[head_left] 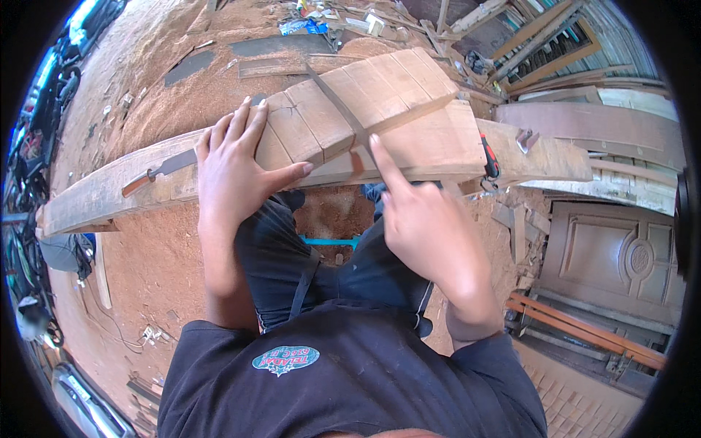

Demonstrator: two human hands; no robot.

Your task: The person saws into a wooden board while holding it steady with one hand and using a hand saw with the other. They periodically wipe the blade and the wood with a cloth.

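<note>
A thick wooden block (420,84), with several lines running across its top, lies at a slant over another board (431,142) on a long timber beam (87,190). My left hand (230,171) rests on the block's left part, fingers spread flat and thumb out along its near edge. A dark handsaw blade (332,95) crosses the middle of the block. My right hand (431,230) is closed on the saw, its index finger stretched along the blade; the handle is mostly hidden. A chisel (150,175) with a brown handle lies on the beam beside my left hand.
A red and black-handled tool (489,157) sits at the board's right end. Sawdust and scraps cover the ground (168,263). A carved wooden panel (613,255) and stacked boards stand at the right. Black cables (36,146) hang at the far left.
</note>
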